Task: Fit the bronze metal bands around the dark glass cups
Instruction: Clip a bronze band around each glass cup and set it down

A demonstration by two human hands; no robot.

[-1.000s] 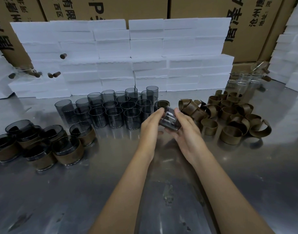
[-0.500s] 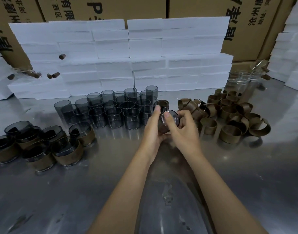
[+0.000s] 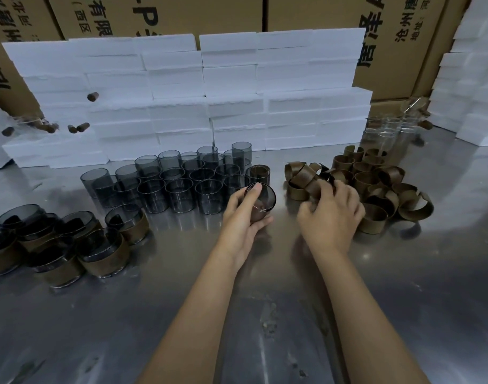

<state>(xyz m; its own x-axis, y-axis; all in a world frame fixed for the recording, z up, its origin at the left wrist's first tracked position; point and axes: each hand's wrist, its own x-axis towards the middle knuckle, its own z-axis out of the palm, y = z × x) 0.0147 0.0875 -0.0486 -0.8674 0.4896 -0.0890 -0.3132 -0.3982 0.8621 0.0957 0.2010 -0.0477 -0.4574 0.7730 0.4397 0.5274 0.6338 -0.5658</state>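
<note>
Banded cups: cluster at far left of the steel counter. Bare dark glass cups: upright rows, centre-left, before white foam blocks. Left hand: fingers curled round one dark cup, tilted, mouth toward the camera. Right hand: fingers curled into the near edge of the bronze bands; grasp unclear. Bands heaped loose at right.
</note>
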